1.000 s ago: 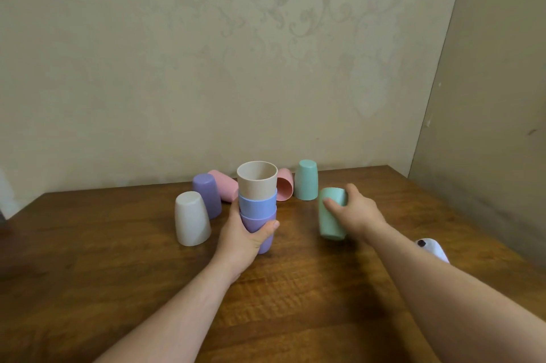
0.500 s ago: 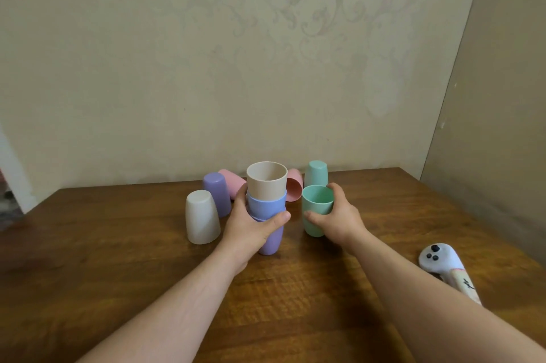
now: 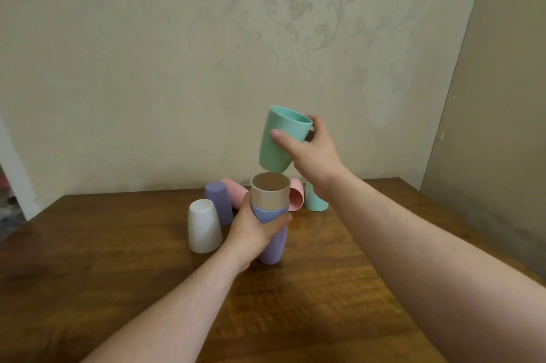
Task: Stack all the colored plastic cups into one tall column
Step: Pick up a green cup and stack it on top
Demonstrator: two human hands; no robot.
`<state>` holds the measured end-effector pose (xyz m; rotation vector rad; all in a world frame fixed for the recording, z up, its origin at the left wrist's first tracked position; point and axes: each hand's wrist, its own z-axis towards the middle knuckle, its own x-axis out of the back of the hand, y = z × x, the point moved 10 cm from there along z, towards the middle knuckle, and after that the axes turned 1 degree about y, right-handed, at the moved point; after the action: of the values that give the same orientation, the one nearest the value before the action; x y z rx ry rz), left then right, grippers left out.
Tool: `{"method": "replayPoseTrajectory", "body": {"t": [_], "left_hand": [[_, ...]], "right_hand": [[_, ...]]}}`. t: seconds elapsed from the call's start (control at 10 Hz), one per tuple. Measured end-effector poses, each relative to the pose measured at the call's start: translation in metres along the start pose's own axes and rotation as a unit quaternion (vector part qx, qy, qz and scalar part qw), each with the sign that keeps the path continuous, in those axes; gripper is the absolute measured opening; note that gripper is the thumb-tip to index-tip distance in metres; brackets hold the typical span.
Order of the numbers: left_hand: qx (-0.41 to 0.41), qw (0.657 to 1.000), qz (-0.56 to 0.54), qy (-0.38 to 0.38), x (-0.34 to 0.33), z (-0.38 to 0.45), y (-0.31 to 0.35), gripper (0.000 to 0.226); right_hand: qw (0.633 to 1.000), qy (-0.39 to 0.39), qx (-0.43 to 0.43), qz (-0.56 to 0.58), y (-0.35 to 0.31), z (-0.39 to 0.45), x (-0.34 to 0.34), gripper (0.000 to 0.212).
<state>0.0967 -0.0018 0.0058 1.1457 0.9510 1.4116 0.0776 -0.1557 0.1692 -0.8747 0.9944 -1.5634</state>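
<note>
A stack of three nested upright cups [image 3: 270,194] stands mid-table: beige on top, blue in the middle, purple at the bottom. My left hand [image 3: 254,232] is wrapped around the stack's middle. My right hand [image 3: 307,149] holds a mint green cup [image 3: 277,141] in the air, mouth up and slightly tilted, its base just above the beige cup's rim. Loose cups lie behind: a white one [image 3: 204,226] and a purple one [image 3: 218,203] upside down, two pink ones [image 3: 236,189] [image 3: 296,198] on their sides, and a second mint cup [image 3: 314,200] upside down.
The wooden table [image 3: 310,288] meets a patterned wall at the back and a plain panel [image 3: 496,126] on the right. My right forearm crosses the table's right side.
My right hand has lifted the mint green cup from the table up to above the stack. My left hand has stayed on the stack. The view has tilted upward.
</note>
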Motion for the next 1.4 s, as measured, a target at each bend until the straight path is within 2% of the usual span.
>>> {"method": "replayPoseTrajectory", "body": {"t": [0.1,0.2,0.3,0.4,0.5,0.6,0.7,0.8,0.9,1.0,1.1,1.2,1.3,1.4], "left_hand": [[-0.006,1.0,0.018,0.013,0.001,-0.001,0.005,0.089],[-0.019,0.999,0.027,0.008,-0.003,0.001,0.013,0.071],[-0.043,0.999,0.031,-0.002,-0.006,-0.001,0.02,0.05],[-0.049,0.998,0.029,0.01,-0.005,0.002,0.022,0.048],[-0.059,0.997,0.053,-0.001,-0.005,0.002,0.02,0.079],[-0.031,0.99,0.134,0.02,0.007,-0.007,0.013,0.081],[-0.021,0.994,0.101,0.028,0.012,-0.019,0.007,0.076],[0.016,0.993,0.112,-0.016,0.0,-0.034,-0.008,0.077],[0.046,0.979,0.194,-0.04,-0.002,-0.046,-0.029,0.084],[0.015,0.956,0.29,-0.051,0.003,-0.045,-0.025,0.081],[-0.038,0.905,0.404,-0.127,0.005,-0.048,-0.025,0.064],[-0.192,0.825,0.518,-0.12,0.029,-0.041,-0.001,0.031],[-0.325,0.709,0.621,-0.07,0.053,-0.029,0.037,0.042],[-0.256,0.596,0.754,-0.105,0.072,0.0,0.037,0.07]], "right_hand": [[0.996,-0.044,0.008,-0.073,0.011,-0.009,-0.026,0.072],[0.992,-0.037,0.01,-0.124,0.033,-0.019,-0.026,0.078],[0.992,-0.04,-0.005,-0.117,0.053,-0.028,-0.025,0.072],[0.995,-0.049,-0.011,-0.081,0.064,-0.035,-0.029,0.07],[0.997,-0.045,-0.002,-0.067,0.065,-0.035,-0.027,0.064],[0.996,-0.05,0.003,-0.068,0.066,-0.037,-0.028,0.05],[0.996,-0.045,0.005,-0.078,0.074,-0.04,-0.032,0.051],[0.992,-0.074,-0.017,-0.102,0.1,-0.052,-0.03,0.062],[0.984,-0.104,-0.067,-0.13,0.136,-0.069,-0.027,0.079],[0.985,-0.099,-0.097,-0.106,0.16,-0.071,-0.026,0.071],[0.986,-0.084,-0.097,-0.108,0.16,-0.067,-0.023,0.071],[0.987,-0.069,-0.099,-0.11,0.163,-0.065,-0.02,0.076],[0.981,-0.085,-0.084,-0.15,0.168,-0.07,-0.023,0.087],[0.985,-0.064,-0.082,-0.134,0.174,-0.075,-0.023,0.092]]}}
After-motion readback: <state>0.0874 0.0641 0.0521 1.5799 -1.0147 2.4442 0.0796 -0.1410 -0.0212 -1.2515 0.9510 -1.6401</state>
